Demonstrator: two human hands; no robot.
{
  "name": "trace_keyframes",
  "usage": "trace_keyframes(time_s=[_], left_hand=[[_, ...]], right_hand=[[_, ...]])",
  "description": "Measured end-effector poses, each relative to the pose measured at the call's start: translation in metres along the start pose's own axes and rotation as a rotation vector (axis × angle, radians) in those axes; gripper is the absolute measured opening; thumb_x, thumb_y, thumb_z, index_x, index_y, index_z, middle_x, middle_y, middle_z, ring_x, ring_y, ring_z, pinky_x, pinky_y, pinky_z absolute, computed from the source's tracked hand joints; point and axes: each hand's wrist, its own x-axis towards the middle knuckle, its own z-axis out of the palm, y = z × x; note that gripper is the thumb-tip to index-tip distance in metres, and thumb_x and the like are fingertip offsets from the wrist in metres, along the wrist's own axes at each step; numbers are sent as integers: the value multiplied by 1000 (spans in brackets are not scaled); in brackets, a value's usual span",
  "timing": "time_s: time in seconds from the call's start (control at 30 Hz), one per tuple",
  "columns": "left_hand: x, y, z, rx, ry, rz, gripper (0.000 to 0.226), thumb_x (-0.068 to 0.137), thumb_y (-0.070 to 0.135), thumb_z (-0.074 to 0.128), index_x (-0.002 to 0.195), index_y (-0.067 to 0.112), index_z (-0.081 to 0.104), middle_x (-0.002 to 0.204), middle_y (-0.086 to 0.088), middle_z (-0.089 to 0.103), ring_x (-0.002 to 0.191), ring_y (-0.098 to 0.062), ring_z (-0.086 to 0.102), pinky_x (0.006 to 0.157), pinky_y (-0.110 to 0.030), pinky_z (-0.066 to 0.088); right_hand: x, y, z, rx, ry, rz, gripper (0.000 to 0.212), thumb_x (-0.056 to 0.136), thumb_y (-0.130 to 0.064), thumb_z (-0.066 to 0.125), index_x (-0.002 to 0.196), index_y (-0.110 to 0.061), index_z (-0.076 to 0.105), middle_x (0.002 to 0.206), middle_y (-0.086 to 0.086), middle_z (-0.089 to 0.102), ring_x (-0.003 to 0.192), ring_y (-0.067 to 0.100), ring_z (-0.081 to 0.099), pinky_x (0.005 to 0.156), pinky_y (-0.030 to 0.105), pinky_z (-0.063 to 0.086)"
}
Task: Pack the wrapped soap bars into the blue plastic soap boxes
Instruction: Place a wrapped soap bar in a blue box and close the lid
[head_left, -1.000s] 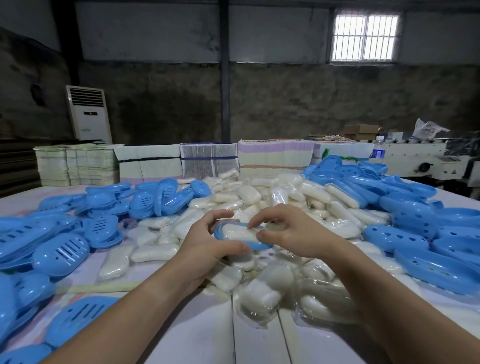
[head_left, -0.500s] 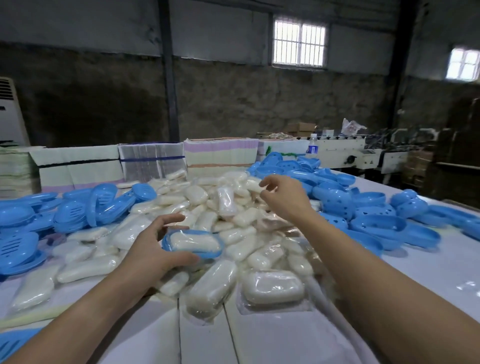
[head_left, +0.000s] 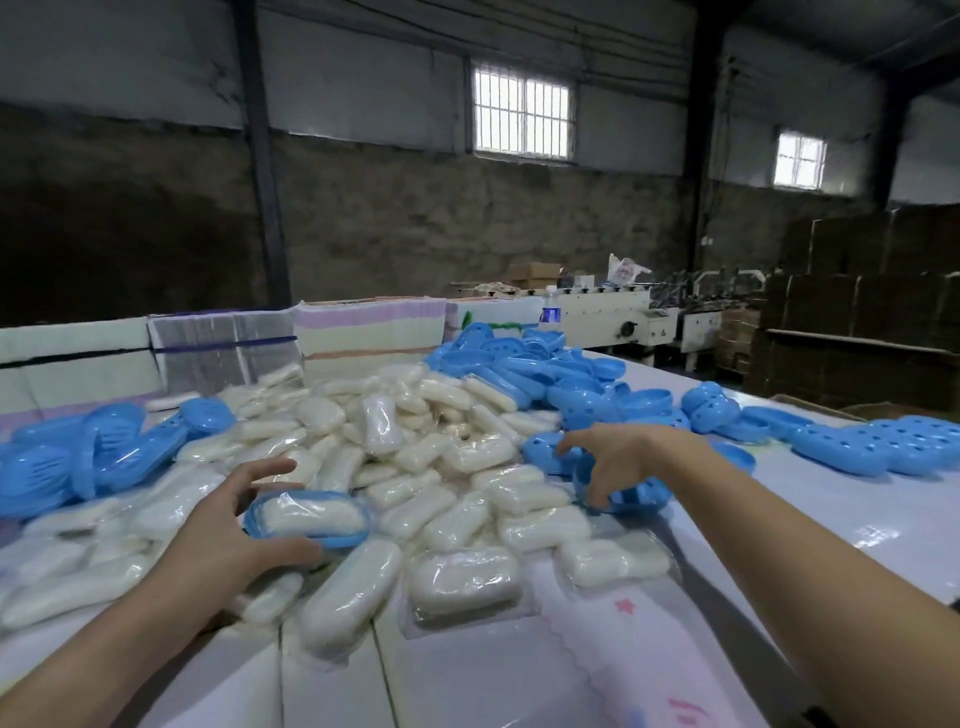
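A blue soap box base (head_left: 332, 540) with a wrapped white soap bar (head_left: 311, 514) lying in it sits on the soap heap. My left hand (head_left: 228, 530) holds that base, thumb under its near edge and fingers spread over the far side. My right hand (head_left: 618, 457) reaches over the right edge of the heap, its curled fingers gripping a blue box part with holes (head_left: 631, 493). A big pile of wrapped soap bars (head_left: 415, 441) covers the middle of the white table (head_left: 519, 665).
Blue box halves are heaped at the left (head_left: 88, 457) and at the back right (head_left: 571, 374), more stretch along the right (head_left: 883, 447). Stacks of flat cartons (head_left: 223, 348) line the table's far edge. A machine (head_left: 649, 322) stands behind.
The view has swung right. My right hand left the soap pile, moved right and down, and took hold of a blue part. My left hand kept holding the filled base.
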Motion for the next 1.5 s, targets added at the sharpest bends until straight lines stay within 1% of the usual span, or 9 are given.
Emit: trace_keyframes(time_s=[0.13,0.4,0.6,0.77,0.87,0.97,1.1,1.27,1.5], left_hand=[[-1,0,0,16,-7,12,78,54,-5,93,115,35,62,110,8,71,95,-11,67,72,-18,50],[0,-1,0,-31,-12,2,79,54,-6,93,114,35,63,109,8,72,85,-4,68,64,-8,50],[0,-1,-3,-131,-25,-26,81,44,13,93,114,41,64,109,10,74,88,-8,73,69,-22,56],[1,-1,-5,-276,6,-87,82,36,22,93,109,48,65,110,8,75,91,-20,75,74,-33,60],[5,-3,-7,-435,41,-163,93,32,12,94,117,37,65,106,-9,76,93,-38,74,76,-43,61],[10,-1,-8,-582,45,-208,96,39,-8,91,126,22,62,105,-23,74,92,-41,73,82,-42,62],[10,3,-11,-732,50,-227,82,54,-2,80,131,16,60,111,-26,72,106,-40,70,97,-50,54],[6,9,-10,-768,-27,-214,66,62,-3,75,126,7,63,110,-21,74,93,-29,74,83,-39,62],[1,12,-7,-796,-62,-246,57,61,-2,76,117,0,67,99,-20,75,82,-24,76,60,-22,59]], right_hand=[[-1,2,10,-17,115,-30,83,69,-26,79,141,-41,39,127,-1,42,104,23,46,84,38,45],[-2,-33,7,24,581,-68,59,87,-58,53,141,-42,36,132,-2,46,100,22,56,69,34,44],[-4,-125,-2,539,820,-321,51,85,-59,54,130,-38,43,122,-4,55,104,20,56,84,40,47],[-6,-197,15,1368,556,-638,37,72,-41,70,102,-35,49,105,-12,54,84,-6,57,70,12,45],[2,-213,39,1538,456,-707,38,73,-28,72,103,-23,49,106,3,54,93,6,59,83,26,53],[2,-215,50,1485,363,-786,37,74,-25,71,105,-25,52,112,9,57,81,5,60,72,28,52],[-4,-212,52,1351,307,-815,37,75,-25,67,110,-32,61,112,1,64,83,9,62,70,40,55],[-11,-213,51,1263,246,-868,32,75,-24,64,107,-27,67,98,-10,64,77,-1,59,67,16,48],[-11,-209,51,1246,173,-882,32,74,-24,65,105,-26,69,110,7,67,86,9,62,77,20,49]])
